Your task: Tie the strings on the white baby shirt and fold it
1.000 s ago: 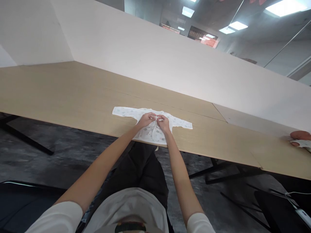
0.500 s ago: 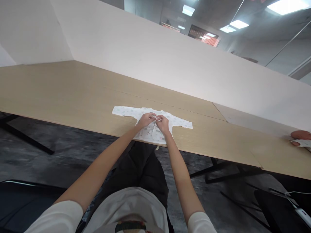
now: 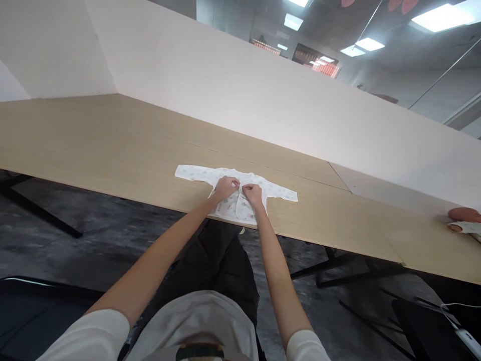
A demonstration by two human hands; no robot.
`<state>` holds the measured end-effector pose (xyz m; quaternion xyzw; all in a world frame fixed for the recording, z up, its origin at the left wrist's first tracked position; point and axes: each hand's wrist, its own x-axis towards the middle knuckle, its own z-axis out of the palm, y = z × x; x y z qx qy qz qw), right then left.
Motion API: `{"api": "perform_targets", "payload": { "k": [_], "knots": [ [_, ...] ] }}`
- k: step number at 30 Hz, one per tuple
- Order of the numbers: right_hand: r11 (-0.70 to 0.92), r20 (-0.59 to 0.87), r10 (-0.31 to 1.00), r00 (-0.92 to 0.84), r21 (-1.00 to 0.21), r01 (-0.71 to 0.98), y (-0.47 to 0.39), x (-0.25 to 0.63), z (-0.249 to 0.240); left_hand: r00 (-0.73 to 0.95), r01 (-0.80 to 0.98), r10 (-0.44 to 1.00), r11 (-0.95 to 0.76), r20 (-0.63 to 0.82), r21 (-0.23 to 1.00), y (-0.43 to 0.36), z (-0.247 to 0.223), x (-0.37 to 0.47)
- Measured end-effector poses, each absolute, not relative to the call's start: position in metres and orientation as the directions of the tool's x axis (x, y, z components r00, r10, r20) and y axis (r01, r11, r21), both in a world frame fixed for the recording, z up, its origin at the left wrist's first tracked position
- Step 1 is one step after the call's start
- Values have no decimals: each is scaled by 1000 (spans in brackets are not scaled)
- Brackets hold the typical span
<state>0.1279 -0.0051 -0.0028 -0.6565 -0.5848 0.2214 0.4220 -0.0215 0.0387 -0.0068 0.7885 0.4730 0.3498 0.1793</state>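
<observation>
A small white baby shirt (image 3: 230,206) with a faint print lies flat on the table, its long sleeves spread to both sides and its lower hem at the table's front edge. My left hand (image 3: 226,187) rests over the upper chest, thumb and fingertips pinched on the cloth near the front opening. Just to its right, my right hand (image 3: 253,193) pinches the other side of that opening. The fingertips of both hands are close together but apart. Whatever fastening lies under them is too small to make out.
The long wooden table (image 3: 112,145) runs across the view, with a white partition (image 3: 225,100) behind it. A reddish-brown object (image 3: 464,214) with something white sits at the far right. Dark chairs (image 3: 424,321) stand below at both sides.
My hands have parted slightly at the fingertips and shifted a little down the shirt's front opening. The shirt stays spread in the same place.
</observation>
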Motion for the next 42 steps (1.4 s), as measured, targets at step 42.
{"api": "perform_targets", "payload": {
  "k": [42],
  "knots": [
    [138,186,965,187,-960,245,-56,124,-5,487,269,818,-474,306,839,-8,0,-44]
  ]
}}
